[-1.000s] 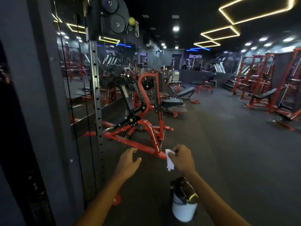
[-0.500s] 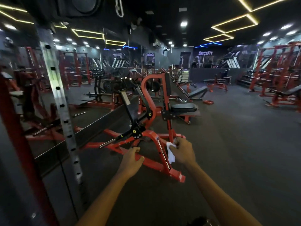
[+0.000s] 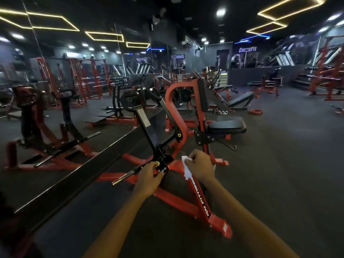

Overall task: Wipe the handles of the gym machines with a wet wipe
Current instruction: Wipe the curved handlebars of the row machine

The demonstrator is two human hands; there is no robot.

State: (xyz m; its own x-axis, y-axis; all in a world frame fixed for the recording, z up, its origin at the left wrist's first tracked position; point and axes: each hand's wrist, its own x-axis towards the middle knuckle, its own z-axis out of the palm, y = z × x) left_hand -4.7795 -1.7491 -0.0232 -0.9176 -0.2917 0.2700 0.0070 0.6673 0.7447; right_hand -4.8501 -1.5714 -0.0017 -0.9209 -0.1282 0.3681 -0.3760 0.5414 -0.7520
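The right hand [image 3: 200, 167] pinches the wet wipe [image 3: 186, 167] just right of the red machine [image 3: 183, 125]. The left hand [image 3: 150, 176], fingers curled, holds nothing. Best walk closer, then wrap the wipe around each handle.

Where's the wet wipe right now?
In the head view, just right of centre: the wet wipe is pinched in the right hand, above the machine's red frame.

Dark rubber floor [image 3: 279, 164]; mirrored wall [image 3: 55, 81] left; yellow ceiling strips [image 3: 104, 36].
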